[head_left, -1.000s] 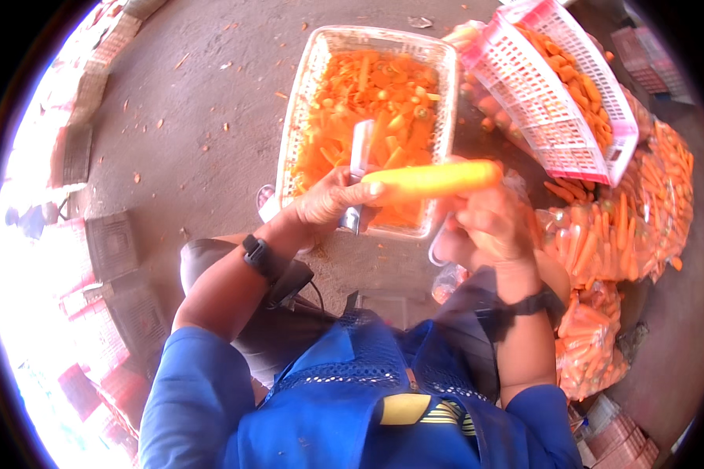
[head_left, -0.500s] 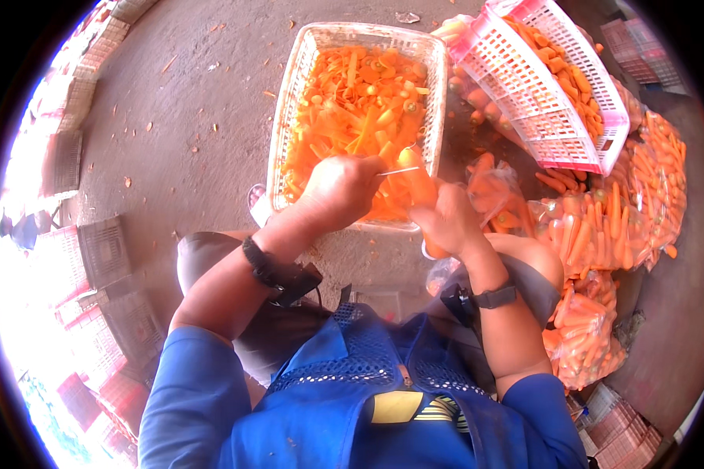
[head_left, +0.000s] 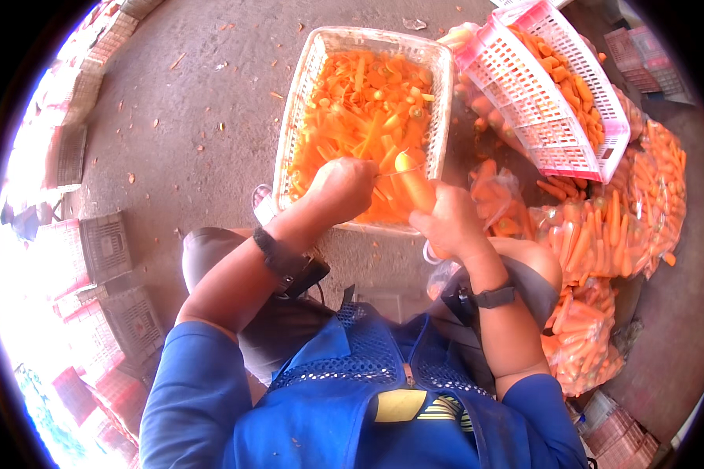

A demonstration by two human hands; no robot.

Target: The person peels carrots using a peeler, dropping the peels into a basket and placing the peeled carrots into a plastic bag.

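Observation:
My left hand (head_left: pixel 341 190) is closed over the crate's near part, around the handle of a thin-bladed peeling tool (head_left: pixel 395 173); the handle itself is hidden in the fist. The blade reaches right, up to the carrot. In my right hand (head_left: pixel 450 218) a large orange carrot (head_left: pixel 416 186) is gripped by its lower end, tilted with its pale tip up and left. Beneath both hands stands a white plastic crate (head_left: pixel 285 148), holding orange peelings (head_left: pixel 360 117) and cut carrot ends.
At the upper right, a pink-and-white crate (head_left: pixel 516 102) of peeled carrots (head_left: pixel 575 98) leans over filled bags. Clear bags of carrots (head_left: pixel 594 234) lie along my right side. Stacked crates (head_left: pixel 105 242) line the left. Scraps dot the concrete floor (head_left: pixel 188 117).
The blade has shifted slightly against the carrot near its tip and now looks thinner. Both hands stay close to where they were. The whole view has shifted a little.

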